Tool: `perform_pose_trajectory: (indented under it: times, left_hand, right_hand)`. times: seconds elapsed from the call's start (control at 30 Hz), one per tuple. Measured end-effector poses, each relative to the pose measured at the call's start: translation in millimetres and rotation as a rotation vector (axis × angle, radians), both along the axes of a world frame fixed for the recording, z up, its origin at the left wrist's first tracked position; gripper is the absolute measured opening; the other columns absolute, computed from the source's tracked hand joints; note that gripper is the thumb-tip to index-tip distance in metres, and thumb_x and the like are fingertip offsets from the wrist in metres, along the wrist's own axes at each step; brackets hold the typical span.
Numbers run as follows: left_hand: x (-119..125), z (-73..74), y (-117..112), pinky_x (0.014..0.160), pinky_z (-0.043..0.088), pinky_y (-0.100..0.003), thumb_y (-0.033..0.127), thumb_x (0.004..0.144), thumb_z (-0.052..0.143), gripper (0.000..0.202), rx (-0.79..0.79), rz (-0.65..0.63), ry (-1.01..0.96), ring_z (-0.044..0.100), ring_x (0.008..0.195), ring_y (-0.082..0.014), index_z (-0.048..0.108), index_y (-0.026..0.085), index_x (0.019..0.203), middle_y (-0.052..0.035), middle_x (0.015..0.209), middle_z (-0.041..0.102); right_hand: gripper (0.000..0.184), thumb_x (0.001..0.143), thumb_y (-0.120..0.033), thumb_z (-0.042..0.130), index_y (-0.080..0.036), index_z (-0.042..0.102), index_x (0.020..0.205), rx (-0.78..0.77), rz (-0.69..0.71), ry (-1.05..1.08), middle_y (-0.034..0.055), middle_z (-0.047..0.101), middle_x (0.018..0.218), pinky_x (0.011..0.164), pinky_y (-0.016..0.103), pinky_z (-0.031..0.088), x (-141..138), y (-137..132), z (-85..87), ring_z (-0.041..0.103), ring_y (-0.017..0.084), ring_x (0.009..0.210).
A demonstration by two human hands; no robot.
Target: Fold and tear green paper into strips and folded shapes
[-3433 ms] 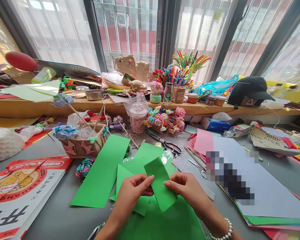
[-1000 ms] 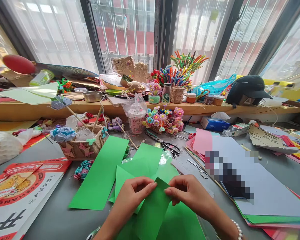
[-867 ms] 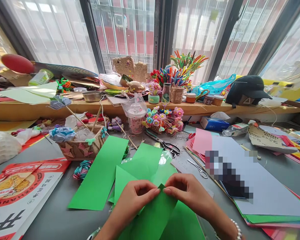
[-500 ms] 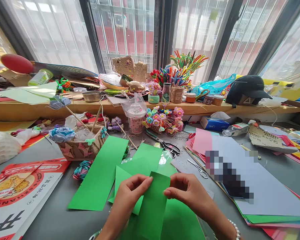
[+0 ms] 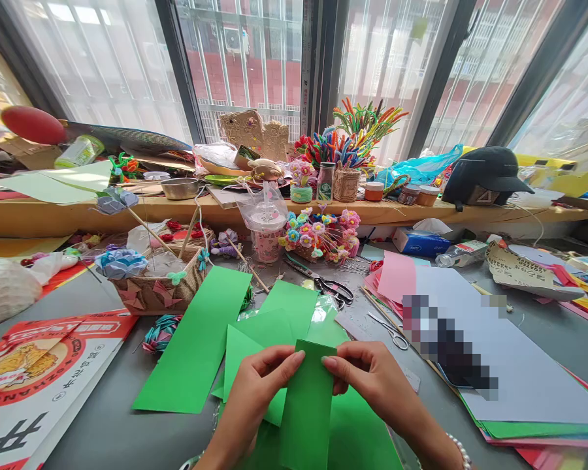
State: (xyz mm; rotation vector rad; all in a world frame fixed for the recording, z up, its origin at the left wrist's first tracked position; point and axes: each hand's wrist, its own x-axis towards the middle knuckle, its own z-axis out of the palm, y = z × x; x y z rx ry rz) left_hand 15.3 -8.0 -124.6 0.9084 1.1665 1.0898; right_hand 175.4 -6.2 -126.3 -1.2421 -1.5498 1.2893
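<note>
Between my two hands a narrow green paper strip (image 5: 308, 411) is held up by its top end. My left hand (image 5: 259, 391) pinches its left edge near the upper corner, thumb in front. On the opposite edge my right hand (image 5: 372, 375) grips the strip with thumb in front and fingers behind. Under and behind it lie more green paper pieces (image 5: 259, 329), overlapping one another. A longer green paper strip (image 5: 196, 339) rests to the left, its top end near the basket. Whether the held strip is folded I cannot tell.
Black-handled scissors (image 5: 330, 287) and small silver scissors (image 5: 394, 333) lie beyond my hands. At right is a stack of coloured paper (image 5: 519, 365) with a pixelated dark object on it. A decorated basket (image 5: 151, 294) and a lidded cup (image 5: 267, 238) stand farther back.
My right thumb has moved from the strip's edge onto its front near the top. The strip has shifted slightly right and stands a little straighter.
</note>
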Motion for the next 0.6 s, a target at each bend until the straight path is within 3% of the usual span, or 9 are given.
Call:
perform_pose_trajectory:
  times: [0.2,0.37,0.6]
  left_hand:
    - [-0.4,-0.8,1.3,0.052,0.038,-0.017,0.032,0.054,0.071,0.018,-0.001,-0.036,0.004,0.048,0.052,-0.0102,0.063,0.015,0.053,0.0043,0.050,0.057]
    - [-3.0,-0.9,3.0,0.050,0.035,-0.018,0.034,0.054,0.070,0.022,-0.010,-0.069,0.052,0.045,0.050,-0.0096,0.060,0.015,0.050,0.0049,0.047,0.053]
    - [-2.2,-2.1,2.4,0.052,0.035,-0.019,0.036,0.055,0.069,0.022,-0.012,-0.095,0.079,0.046,0.052,-0.0110,0.062,0.015,0.054,0.0040,0.050,0.056]
  right_hand:
    - [0.028,0.074,-0.031,0.054,-0.014,0.056,0.052,-0.005,0.049,-0.015,0.0019,0.058,0.050,0.049,0.022,0.040,0.7,1.0,1.0,0.056,0.013,0.051]
    - [0.023,0.069,-0.033,0.060,-0.014,0.058,0.057,-0.062,0.006,0.043,0.0007,0.057,0.050,0.048,0.022,0.040,0.9,2.4,-2.2,0.055,0.013,0.049]
    - [0.026,0.073,-0.033,0.055,-0.013,0.060,0.057,-0.055,0.009,0.038,0.0020,0.058,0.048,0.049,0.023,0.043,1.1,1.3,0.3,0.055,0.012,0.047]
